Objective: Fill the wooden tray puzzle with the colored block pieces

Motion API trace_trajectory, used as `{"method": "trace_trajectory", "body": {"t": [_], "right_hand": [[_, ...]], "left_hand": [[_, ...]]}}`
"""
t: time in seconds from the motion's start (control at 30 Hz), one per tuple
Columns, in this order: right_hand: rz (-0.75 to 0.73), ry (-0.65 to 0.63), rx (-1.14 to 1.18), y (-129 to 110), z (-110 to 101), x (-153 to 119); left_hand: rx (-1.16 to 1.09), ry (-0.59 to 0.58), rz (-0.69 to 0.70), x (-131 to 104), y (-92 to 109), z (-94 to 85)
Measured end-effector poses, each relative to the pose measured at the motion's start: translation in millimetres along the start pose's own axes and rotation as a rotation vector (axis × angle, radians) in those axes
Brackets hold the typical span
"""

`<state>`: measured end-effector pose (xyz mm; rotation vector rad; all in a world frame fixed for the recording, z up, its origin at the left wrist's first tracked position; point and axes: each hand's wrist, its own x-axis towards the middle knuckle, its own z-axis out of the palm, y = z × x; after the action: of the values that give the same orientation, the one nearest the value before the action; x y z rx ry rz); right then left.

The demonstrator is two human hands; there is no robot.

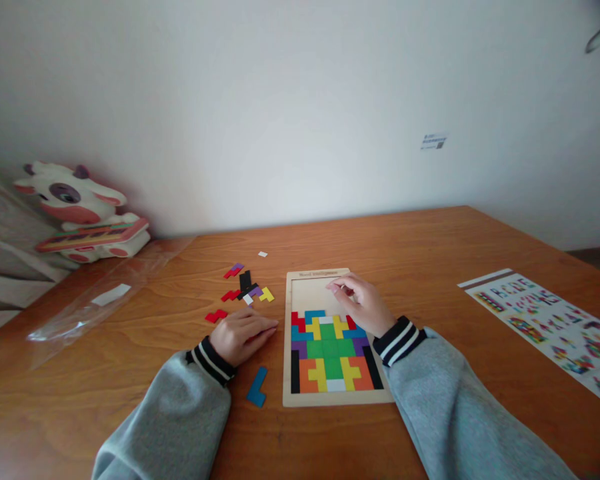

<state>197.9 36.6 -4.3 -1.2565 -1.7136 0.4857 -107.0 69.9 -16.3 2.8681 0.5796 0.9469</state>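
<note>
My left hand (243, 333) rests on the table, fingers stretched toward the board and holding nothing visible. Just below it lies a blue L-shaped puzzle piece (257, 387). My right hand (363, 303) hovers over the upper right of a wooden puzzle board (289, 360); its fingers are loosely bent and slightly apart, with no piece showing in them. Coloured pieces fill the board's lower part, including a green block (331, 348) in the middle. The bare top area (307, 293) shows pale wood. My right hand and sleeve hide part of the right side.
Loose pieces lie left of the board: a red piece (216, 316), a yellow piece (267, 295), black ones (245, 280) and several others. A clear plastic bag (75, 313) and cow toy keyboard (93, 227) are at left. A printed pattern sheet (545, 327) lies at right.
</note>
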Motion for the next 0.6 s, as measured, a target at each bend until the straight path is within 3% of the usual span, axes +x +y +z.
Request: {"method": "trace_trajectory", "body": {"t": [0.13, 0.23, 0.4, 0.5, 0.6], "right_hand": [[0.015, -0.003, 0.013, -1, 0, 0], [0.079, -0.019, 0.083, -5, 0, 0], [0.160, -0.258, 0.307, -21, 2, -4], [0.102, -0.368, 0.330, -32, 7, -9], [0.062, -0.367, 0.319, -38, 12, -12]], "left_hand": [[0.099, 0.073, 0.023, -2, -1, -3.4], [0.038, 0.136, -0.115, 2, 7, -4.3], [-0.505, 0.387, -0.575, 22, 41, 11.4], [-0.819, 0.381, -0.704, 34, 58, 26.3], [-1.052, 0.373, -0.805, 40, 66, 36.8]]}}
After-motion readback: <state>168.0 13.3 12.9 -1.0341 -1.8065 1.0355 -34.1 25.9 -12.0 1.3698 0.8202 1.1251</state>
